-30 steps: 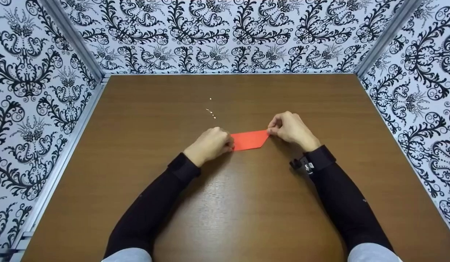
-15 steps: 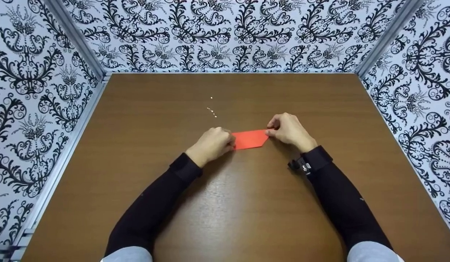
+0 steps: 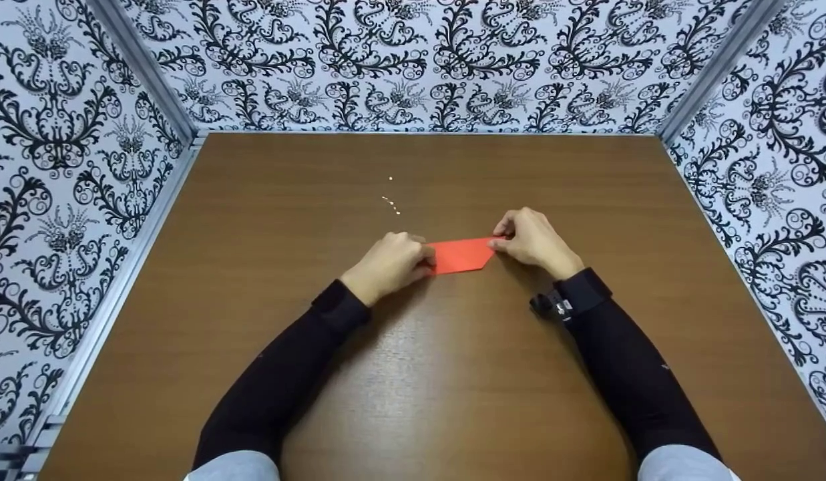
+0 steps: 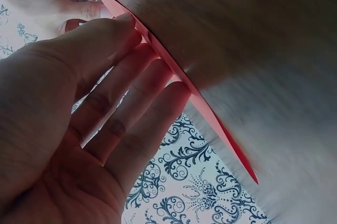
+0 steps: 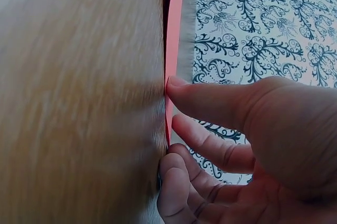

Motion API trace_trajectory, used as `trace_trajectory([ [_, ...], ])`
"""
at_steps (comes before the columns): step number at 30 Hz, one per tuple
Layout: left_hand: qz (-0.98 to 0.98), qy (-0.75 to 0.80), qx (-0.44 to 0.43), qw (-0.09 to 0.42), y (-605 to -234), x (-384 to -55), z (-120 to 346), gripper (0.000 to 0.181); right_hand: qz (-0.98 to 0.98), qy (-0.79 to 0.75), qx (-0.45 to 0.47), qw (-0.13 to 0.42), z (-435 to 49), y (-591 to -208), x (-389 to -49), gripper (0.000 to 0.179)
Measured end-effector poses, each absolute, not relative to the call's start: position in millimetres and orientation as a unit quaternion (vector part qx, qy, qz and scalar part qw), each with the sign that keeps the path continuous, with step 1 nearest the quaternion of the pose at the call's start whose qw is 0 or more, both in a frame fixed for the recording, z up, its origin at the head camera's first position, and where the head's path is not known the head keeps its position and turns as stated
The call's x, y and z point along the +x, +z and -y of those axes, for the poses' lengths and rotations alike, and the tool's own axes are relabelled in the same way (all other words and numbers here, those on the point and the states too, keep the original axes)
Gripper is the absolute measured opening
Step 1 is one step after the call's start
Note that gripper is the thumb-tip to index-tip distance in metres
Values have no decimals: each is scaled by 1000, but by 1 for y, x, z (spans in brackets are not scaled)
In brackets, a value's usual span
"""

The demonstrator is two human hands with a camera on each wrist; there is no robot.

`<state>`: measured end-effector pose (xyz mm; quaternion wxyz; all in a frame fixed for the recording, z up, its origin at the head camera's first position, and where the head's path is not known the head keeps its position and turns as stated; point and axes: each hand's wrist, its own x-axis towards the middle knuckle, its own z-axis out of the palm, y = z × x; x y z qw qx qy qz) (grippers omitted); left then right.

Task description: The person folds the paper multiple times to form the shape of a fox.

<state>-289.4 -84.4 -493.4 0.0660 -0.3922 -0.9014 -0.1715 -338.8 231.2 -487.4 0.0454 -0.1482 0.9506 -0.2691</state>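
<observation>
While the left hand [image 3: 388, 264] sits just left of centre in the head view, its fingers [image 4: 142, 84] are bent down onto the left end of the red folded paper [image 3: 461, 255], pressing it flat on the brown worktop [image 3: 453, 387]. At the paper's right tip, the right hand [image 3: 534, 240] pinches the corner between thumb and curled fingers [image 5: 210, 148]. Above the paper, a few small white specks [image 3: 391, 202] lie on the wood, and patterned black-and-white walls [image 3: 413, 60] close in the left, upper and right edges of the frame.
</observation>
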Motion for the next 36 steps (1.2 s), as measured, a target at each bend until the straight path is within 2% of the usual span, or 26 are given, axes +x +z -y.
trace_trajectory([
  [21, 903, -149, -398, 65, -492, -288, 83, 5, -945, -280, -154, 65, -232, -486, -339, 18],
  [29, 904, -151, -394, 68, -493, -286, 80, 5, -944, -291, -147, 58, -232, -484, -338, 23],
  [36, 902, -151, -397, 80, -492, -285, 78, 6, -943, -292, -155, 47, -231, -476, -332, 13],
])
